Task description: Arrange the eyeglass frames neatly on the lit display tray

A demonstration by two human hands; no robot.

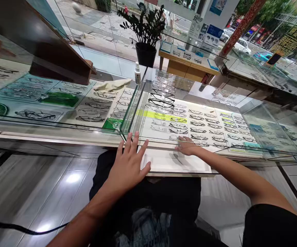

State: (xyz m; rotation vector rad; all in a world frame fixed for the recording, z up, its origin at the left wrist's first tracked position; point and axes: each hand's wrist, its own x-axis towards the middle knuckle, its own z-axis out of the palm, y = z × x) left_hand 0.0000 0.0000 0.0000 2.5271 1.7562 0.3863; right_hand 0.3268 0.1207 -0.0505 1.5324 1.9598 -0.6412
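My left hand (130, 158) is spread open, fingers apart, its fingertips at the front corner of the glass display case (127, 128). My right hand (187, 146) reaches over a pulled-out white drawer (161, 163) at the case's front. Its fingers are curled together at a pair of thin-framed eyeglasses (173, 137); the glass edge partly blurs the grip. Dark-framed eyeglasses (178, 131) lie in the row just behind. More frames (198, 130) stand in columns to the right. A yellow strip (161, 116) crosses the display beneath the glass.
Black eyeglasses (161, 102) lie in a line farther back. A spray bottle (137, 73) and a cream cloth (112, 85) sit on the left counter. Behind stands a potted plant (146, 51) by the window. A dark slanted panel (47, 44) overhangs the left side.
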